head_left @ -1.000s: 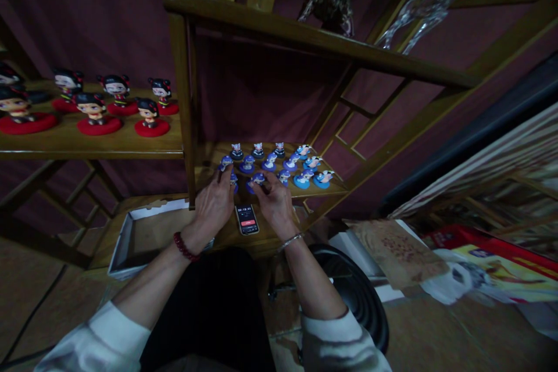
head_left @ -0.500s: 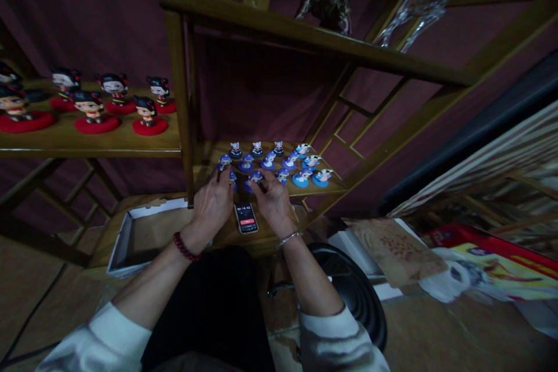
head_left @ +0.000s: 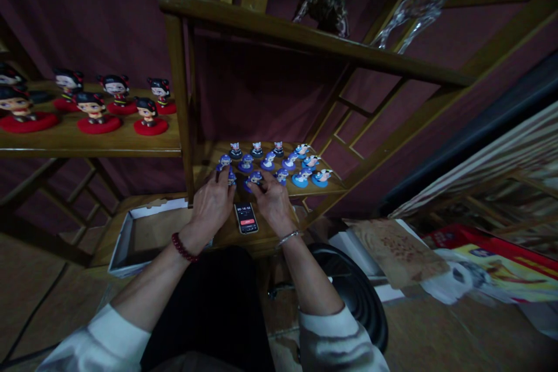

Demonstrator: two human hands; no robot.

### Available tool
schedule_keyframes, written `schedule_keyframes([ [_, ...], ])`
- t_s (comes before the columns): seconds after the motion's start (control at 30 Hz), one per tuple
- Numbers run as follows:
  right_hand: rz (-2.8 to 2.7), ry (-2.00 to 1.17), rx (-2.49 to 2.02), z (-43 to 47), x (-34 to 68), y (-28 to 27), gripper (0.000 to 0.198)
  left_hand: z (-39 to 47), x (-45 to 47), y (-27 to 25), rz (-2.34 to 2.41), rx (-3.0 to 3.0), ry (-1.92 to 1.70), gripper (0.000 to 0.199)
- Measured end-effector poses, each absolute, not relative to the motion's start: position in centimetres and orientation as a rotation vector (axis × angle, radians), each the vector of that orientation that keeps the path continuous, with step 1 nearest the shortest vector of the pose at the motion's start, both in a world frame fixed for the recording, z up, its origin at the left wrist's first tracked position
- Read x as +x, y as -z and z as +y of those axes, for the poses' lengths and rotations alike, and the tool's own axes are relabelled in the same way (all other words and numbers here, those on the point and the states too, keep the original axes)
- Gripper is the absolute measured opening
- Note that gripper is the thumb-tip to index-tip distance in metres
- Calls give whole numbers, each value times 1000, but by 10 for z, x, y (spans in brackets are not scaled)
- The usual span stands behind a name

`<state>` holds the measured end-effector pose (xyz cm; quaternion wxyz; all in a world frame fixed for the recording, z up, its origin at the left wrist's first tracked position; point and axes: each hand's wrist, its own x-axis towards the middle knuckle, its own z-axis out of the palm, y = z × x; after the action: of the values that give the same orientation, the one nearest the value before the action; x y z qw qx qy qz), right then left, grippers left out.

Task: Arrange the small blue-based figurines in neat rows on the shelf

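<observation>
Small figurines stand in rows on a low wooden shelf. My left hand is at the front left of them, fingers closed round a purple-haired figurine that is partly hidden. Just behind those fingertips stands another purple figurine. My right hand pinches a purple-haired figurine on a purple base between thumb and fingers. To its right are a purple figurine and blue-based figurines. Black-based figurines form the back row. Between my wrists lies a phone showing a running timer.
Red-based figurines stand on the higher shelf at left. An open shallow box lies below it. A wooden upright and crossbar frame the shelf. A black round stool and packages are at lower right.
Both hands stay at almost the same place on the figurines. The phone's timer has advanced, and the view has shifted very slightly.
</observation>
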<state>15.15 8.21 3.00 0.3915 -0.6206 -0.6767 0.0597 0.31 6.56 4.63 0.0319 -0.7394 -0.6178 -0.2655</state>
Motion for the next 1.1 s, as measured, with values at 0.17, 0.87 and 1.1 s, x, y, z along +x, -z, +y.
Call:
schedule_keyframes([
  [0.17,-1690,-119,-1596,82,150,-29,35,65,3,-48,-1929,-2275,804,43],
  [0.87,-1734,-215,-1551,82,155,-34,32,100,1,-58,-2038,-2111,1585,29],
  [1.1,-1743,-195,-1547,82,156,-32,32,116,-1,-44,-2174,-2235,1746,41],
])
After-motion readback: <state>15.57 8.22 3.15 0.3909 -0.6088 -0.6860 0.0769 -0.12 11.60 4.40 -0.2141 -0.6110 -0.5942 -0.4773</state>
